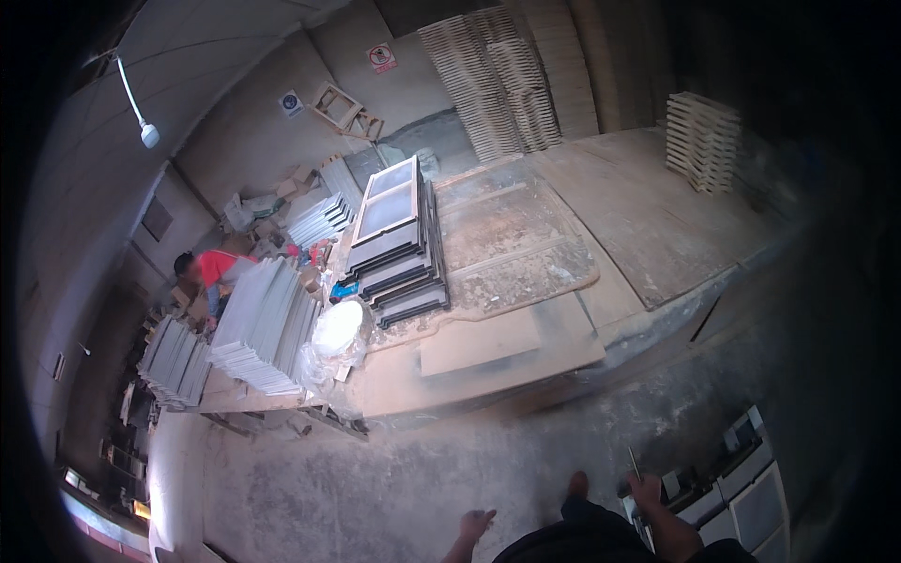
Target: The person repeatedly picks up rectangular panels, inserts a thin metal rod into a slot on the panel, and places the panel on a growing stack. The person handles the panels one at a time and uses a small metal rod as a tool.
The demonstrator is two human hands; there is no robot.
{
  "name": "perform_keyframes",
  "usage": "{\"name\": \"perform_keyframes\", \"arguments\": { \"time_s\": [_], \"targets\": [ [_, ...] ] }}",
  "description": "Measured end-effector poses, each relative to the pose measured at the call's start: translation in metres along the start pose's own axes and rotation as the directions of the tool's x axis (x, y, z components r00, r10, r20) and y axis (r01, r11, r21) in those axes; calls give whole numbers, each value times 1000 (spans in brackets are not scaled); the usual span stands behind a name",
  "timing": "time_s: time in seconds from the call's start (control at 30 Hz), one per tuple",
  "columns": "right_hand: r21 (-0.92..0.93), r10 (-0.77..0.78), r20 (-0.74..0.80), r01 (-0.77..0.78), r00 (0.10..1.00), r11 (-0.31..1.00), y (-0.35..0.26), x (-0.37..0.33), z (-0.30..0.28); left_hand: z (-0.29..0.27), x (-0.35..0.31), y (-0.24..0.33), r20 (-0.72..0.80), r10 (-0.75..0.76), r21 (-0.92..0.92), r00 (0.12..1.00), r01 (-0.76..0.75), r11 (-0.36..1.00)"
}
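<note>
My left hand [477, 523] hangs over the floor in front of me, away from any object, with fingers loosely bent and a little apart; nothing shows in it. Closed on a thin, light-coloured stick-like tool [633, 460], my right hand [644, 490] is at the lower right; the tool points up, and its exact kind is too small to make out. Beside that hand are framed panels [758, 509] with pale faces and dark edges, partly hidden by my arm.
A long dusty worktable [507, 357] bears a stack of framed panels [399, 249] and a round white tub [338, 328]. Stacks of pale boards [263, 328] stand left, near a person in red [221, 266]. Slatted wooden stacks [701, 141] rise at the back.
</note>
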State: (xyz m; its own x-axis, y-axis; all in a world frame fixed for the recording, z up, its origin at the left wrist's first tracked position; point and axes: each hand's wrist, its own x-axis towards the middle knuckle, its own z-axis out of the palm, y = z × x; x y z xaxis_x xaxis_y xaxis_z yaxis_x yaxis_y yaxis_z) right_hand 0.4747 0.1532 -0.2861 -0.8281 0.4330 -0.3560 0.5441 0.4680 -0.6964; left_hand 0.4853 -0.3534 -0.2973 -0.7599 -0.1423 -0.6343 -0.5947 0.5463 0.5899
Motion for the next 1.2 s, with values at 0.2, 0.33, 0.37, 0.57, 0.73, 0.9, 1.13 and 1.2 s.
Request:
{"name": "perform_keyframes", "arguments": {
  "time_s": [0.2,0.33,0.37,0.57,0.73,0.9,1.13,1.2],
  "targets": [
    [-97,-108,33,111,994,989,-104,86,-12,-9,54,114,-218,59,-360,974,-136,923],
    [-170,-210,6,208,978,963,-97,147,22,-24,81,179,-379,261,-136,888,-332,933],
    [-178,-229,26,230,973,957,-97,155,26,-31,86,199,-451,329,-55,829,-394,917],
    [-190,-75,-77,59,994,980,-59,164,34,-156,162,389,-656,587,248,474,-600,761],
    [-247,130,-8,-128,991,961,-88,149,-18,-294,248,539,-647,762,623,28,-558,549],
    [-124,205,-321,-255,925,959,-112,158,-27,-387,327,668,-632,748,652,200,-384,654],
    [-207,166,-453,-284,876,936,-85,171,3,-444,451,747,-604,564,666,564,-32,745],
    [-321,131,-322,-238,938,917,-104,154,-1,-449,473,763,-590,564,700,577,17,714]
  ]
}}
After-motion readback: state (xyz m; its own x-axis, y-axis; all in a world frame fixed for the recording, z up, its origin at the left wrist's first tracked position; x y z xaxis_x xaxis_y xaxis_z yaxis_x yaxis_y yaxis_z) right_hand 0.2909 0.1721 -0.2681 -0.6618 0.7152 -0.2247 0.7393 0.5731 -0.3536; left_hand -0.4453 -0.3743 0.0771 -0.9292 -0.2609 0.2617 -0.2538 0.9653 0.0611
